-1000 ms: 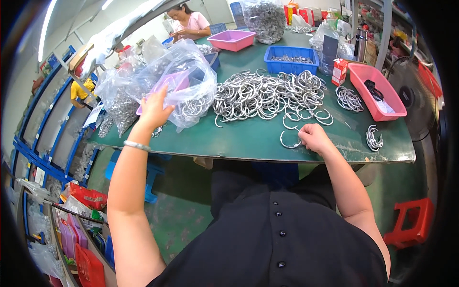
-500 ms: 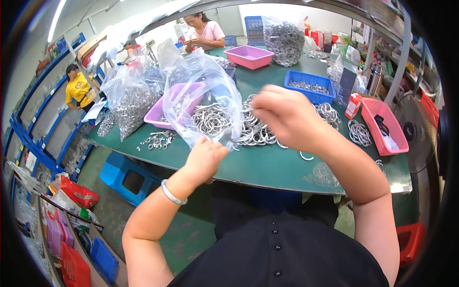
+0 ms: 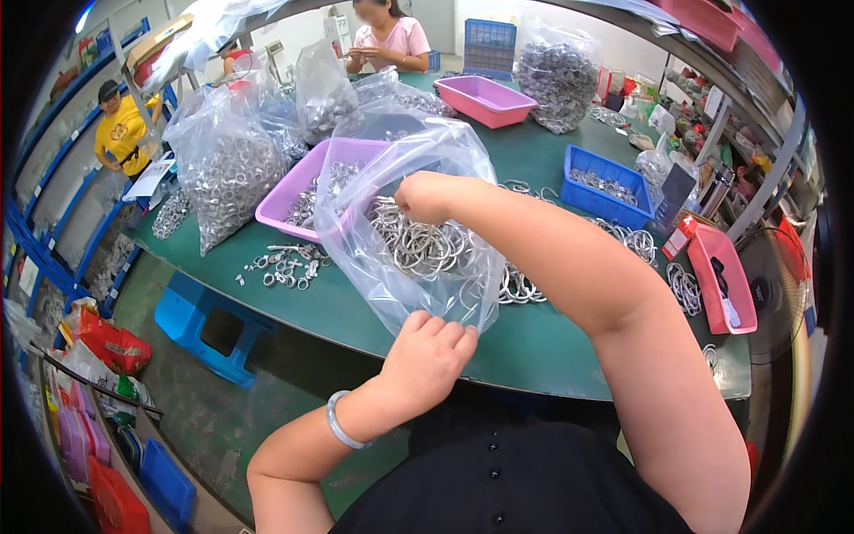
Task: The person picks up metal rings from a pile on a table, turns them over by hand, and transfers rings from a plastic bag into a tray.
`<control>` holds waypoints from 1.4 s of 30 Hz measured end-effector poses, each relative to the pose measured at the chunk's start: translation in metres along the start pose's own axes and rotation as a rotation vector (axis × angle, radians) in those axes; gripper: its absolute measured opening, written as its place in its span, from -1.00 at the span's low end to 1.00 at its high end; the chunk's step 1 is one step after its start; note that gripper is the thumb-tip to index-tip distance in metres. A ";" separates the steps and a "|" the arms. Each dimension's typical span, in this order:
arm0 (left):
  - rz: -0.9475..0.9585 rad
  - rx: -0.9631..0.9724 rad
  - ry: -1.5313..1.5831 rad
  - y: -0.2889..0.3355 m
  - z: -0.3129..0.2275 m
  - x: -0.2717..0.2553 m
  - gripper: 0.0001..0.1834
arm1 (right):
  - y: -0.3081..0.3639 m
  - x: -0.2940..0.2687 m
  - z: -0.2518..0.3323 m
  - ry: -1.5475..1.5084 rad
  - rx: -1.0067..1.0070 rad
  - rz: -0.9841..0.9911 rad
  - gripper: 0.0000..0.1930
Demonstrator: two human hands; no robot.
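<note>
My left hand (image 3: pixel 431 360) is closed on the near rim of a clear plastic bag (image 3: pixel 360 267), pulling that edge toward me. Silvery metal rings (image 3: pixel 427 245) lie heaped within the bag's wide mouth. Over the far side of this opening, my right hand (image 3: pixel 429 197) has curled fingers against the upper rings, which appear gripped; its fingertips are partly hidden. Beside the bag on the left sits a lilac tray (image 3: pixel 274 206) with small metal parts. More loose rings (image 3: pixel 518 287) lie on the green table (image 3: pixel 551 343) under my right forearm.
Filled clear bags (image 3: pixel 233 169) stand at the left. Farther back are a pink tray (image 3: pixel 487 100) and a large full bag (image 3: pixel 559 80). A blue tray (image 3: pixel 608 189) and a pink bin (image 3: pixel 719 285) sit to the right. A person in pink (image 3: pixel 391 40) works opposite.
My right hand has swung left from above the loose rings to the bag's mouth. My left hand has shifted right and nearer, and the bag's opening is spread wider.
</note>
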State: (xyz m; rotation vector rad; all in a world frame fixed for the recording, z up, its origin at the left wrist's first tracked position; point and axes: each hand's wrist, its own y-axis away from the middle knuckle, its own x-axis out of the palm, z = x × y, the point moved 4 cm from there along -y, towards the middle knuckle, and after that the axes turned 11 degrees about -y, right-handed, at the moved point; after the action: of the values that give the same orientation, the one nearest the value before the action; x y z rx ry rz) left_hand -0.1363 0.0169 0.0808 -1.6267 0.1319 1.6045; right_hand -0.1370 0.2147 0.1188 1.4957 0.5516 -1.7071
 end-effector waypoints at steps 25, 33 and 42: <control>-0.085 -0.104 0.260 0.010 0.038 -0.013 -0.63 | -0.032 0.002 -0.014 -0.019 -0.451 -0.033 0.02; -0.236 -0.144 0.263 0.018 0.045 -0.023 -0.67 | -0.033 0.005 -0.012 -0.130 -0.412 0.047 0.04; -0.409 -0.257 0.208 0.041 0.057 -0.033 -0.77 | -0.018 -0.004 0.000 -0.057 -0.350 0.109 0.04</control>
State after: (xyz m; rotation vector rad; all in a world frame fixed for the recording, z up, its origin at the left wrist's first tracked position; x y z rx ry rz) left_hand -0.2112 0.0093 0.0996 -1.8711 -0.2951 1.1742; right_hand -0.1509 0.2262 0.1194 1.2014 0.6862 -1.4763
